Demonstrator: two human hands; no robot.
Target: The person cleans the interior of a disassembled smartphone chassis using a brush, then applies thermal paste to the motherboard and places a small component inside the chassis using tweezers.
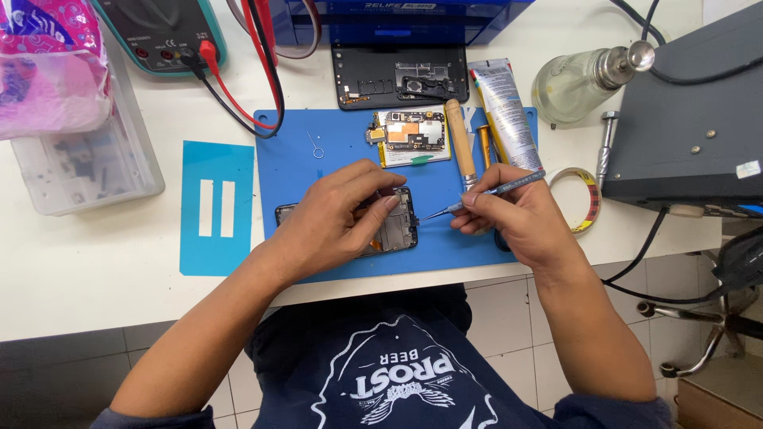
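With the circuit board [411, 137] already out on the blue mat [445, 246], your left hand [338, 218] gripped the opened phone [391, 230] while your right hand [517, 218] pinched tweezers [477, 199] at its edge.

Opened phone and tweezers on the blue mat

The opened phone [393, 226], dark-framed with grey innards exposed, is laid flat at the mat's near edge; slim metal tweezers [485, 195] are angled from its right, tips beside its edge.

Dark navy shirt with white winged print, sleeves pushed above bare forearms.
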